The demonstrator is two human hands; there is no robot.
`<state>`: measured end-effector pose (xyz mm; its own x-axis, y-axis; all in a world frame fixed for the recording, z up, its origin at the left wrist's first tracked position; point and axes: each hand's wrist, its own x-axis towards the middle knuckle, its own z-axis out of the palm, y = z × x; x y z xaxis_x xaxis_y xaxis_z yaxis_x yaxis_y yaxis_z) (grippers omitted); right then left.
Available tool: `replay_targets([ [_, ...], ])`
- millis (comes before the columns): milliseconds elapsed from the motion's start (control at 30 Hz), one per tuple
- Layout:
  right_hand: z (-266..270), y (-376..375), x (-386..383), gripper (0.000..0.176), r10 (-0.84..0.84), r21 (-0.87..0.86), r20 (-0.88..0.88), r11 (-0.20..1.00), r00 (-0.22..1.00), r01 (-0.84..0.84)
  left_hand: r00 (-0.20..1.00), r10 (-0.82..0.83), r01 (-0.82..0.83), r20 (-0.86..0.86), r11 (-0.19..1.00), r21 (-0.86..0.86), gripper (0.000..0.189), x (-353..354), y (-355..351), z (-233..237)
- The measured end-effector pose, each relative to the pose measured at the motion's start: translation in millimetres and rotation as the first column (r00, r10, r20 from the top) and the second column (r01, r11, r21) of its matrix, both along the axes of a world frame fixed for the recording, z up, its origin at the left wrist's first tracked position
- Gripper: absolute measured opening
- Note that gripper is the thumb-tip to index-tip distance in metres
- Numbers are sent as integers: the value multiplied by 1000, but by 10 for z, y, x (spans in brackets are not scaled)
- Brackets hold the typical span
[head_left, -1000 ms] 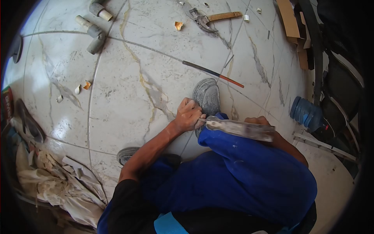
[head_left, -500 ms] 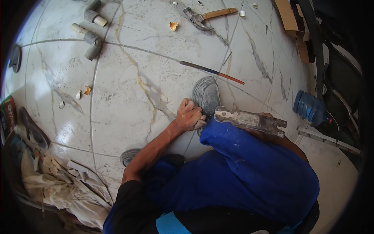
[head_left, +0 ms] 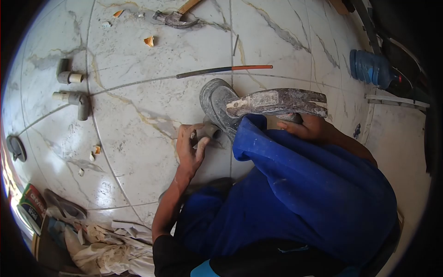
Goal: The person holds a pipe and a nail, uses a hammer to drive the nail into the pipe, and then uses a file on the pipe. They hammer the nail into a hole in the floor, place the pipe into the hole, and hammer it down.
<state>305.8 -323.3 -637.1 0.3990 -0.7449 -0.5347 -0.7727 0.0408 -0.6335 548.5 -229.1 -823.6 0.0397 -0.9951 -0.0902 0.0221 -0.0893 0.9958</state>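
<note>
My left hand (head_left: pixel 188 148) is low over the tiles, its fingers and thumb around a grey pipe elbow (head_left: pixel 210 130) whose open end faces the shoe. The far part of the elbow is hidden by my fingers. Just beside it is my dusty grey shoe (head_left: pixel 218 102). My right hand (head_left: pixel 308 127) grips a hammer, its worn, plaster-smeared head (head_left: pixel 277 102) held above my blue-trousered knee (head_left: pixel 258 134). Most of that hammer's handle is out of sight beneath the head.
Two grey elbows with pale pipe stubs (head_left: pixel 79 105) lie at left. A black-and-orange rod (head_left: pixel 226 70) lies beyond the shoe, with a second hammer (head_left: pixel 175 19) farther off. Orange shards (head_left: pixel 148 41) dot the tiles. A blue bottle (head_left: pixel 369 68) is at right, crumpled cloth (head_left: pixel 110 251) lower left.
My left hand has moved back from the shoe and its fingers have spread, so the grey elbow now shows. The hammer head has swung more level. The whole view has turned.
</note>
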Motion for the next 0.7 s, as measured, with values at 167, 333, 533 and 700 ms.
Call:
replay_targets([
  [167, -47, 99, -64, 37, 35, -115, 50, 993, 998, -29, 894, -207, 253, 397, 965, -65, 54, -163, 21, -94],
  [333, -69, 114, -97, 39, 65, -207, 107, 977, 992, -42, 931, -178, 194, 319, 981, -18, 46, -145, 139, -165],
  [533, 17, 37, 4, 38, -51, 99, -8, 994, 999, 52, 941, -182, 205, 284, 977, -54, 50, -232, 288, -230],
  [700, -105, -75, 141, 35, 29, -93, 56, 995, 998, -23, 972, -132, 171, 194, 964, -203, 39, -205, 209, -314],
])
